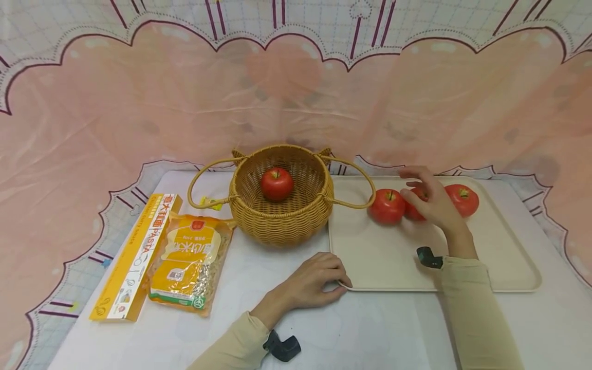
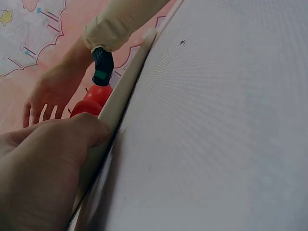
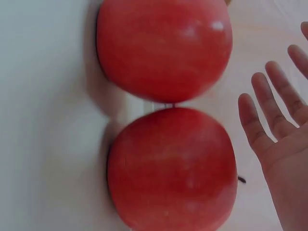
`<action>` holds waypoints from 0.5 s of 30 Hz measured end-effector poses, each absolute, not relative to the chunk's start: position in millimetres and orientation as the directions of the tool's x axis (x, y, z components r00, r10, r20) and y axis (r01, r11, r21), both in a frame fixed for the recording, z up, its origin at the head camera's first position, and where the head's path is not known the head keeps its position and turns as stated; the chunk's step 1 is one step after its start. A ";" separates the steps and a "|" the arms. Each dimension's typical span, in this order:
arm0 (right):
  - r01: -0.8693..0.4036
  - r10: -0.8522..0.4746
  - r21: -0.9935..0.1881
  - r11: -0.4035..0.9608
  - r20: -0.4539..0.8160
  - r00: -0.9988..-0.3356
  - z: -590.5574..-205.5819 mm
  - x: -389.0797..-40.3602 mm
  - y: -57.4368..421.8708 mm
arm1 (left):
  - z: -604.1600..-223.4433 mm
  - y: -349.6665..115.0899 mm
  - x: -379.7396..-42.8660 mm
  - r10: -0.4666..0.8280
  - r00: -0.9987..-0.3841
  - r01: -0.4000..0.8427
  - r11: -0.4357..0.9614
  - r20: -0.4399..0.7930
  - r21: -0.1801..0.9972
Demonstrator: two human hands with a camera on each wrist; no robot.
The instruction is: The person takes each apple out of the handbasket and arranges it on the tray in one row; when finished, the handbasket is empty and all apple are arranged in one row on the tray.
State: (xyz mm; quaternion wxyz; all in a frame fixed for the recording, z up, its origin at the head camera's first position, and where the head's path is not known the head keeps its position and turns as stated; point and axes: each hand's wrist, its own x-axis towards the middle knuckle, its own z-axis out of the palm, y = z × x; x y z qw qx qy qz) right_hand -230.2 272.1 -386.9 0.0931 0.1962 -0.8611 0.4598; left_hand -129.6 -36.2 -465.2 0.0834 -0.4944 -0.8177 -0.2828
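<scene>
My left hand [image 1: 316,282] holds the near left corner of the beige tray [image 1: 384,267], thumb at the rim in the left wrist view. Three red apples stand in a row along the tray's far side: a left apple [image 1: 386,207], a middle one [image 1: 413,211] partly hidden by my right hand [image 1: 432,203], and a right one [image 1: 464,199]. That hand hovers over the middle apple, fingers spread and holding nothing; the right wrist view shows them apart from two apples [image 3: 173,168]. A fourth apple [image 1: 277,184] sits inside the wicker basket [image 1: 282,226].
Left of the basket lie an orange-and-white pasta box [image 1: 134,262] and a yellow plastic food bag [image 1: 189,262]. The basket's right handle [image 1: 353,205] reaches over the tray toward the left apple. A patterned pink cloth [image 1: 185,103] hangs behind the table.
</scene>
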 end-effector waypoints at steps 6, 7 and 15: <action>-0.382 -0.275 -0.744 0.548 0.271 -0.923 -383.8 -230.3 258.5 | -466.0 -36.2 -128.5 0.759 -0.492 0.861 0.353 0.426 0.366; -0.383 -0.282 -0.746 0.545 0.267 -0.922 -383.0 -230.5 256.6 | -466.1 -36.1 -128.5 0.759 -0.491 0.862 0.351 0.428 0.365; -0.523 -0.386 -0.679 0.515 0.360 -0.849 -375.1 -237.1 240.3 | -465.7 -36.0 -129.0 0.759 -0.500 0.855 0.354 0.418 0.379</action>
